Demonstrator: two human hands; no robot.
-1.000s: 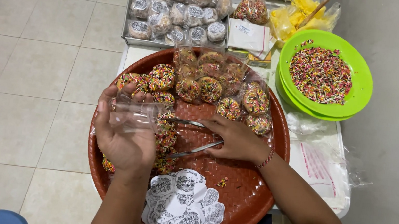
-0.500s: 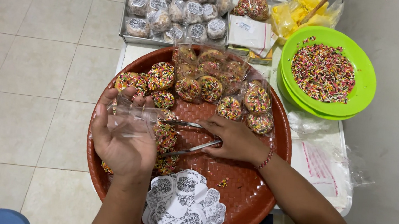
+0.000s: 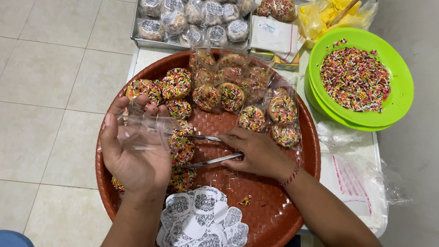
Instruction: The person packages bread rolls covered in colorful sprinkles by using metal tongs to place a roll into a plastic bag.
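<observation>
over a tiled floor, a woven tray sits on the counter; left hand pinches a clear bag, right hand squeezes tongs on a sprinkled doughnut.

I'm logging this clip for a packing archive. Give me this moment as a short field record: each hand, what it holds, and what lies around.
left hand: palm up, holding a clear plastic bag
right hand: gripping metal tongs
tongs: closed around a sprinkle-covered doughnut
work surface: round brown woven tray
on tray: loose and bagged sprinkled doughnuts, pile of white label stickers
right of tray: green bowl of coloured sprinkles
behind tray: metal tray of bagged doughnuts
</observation>
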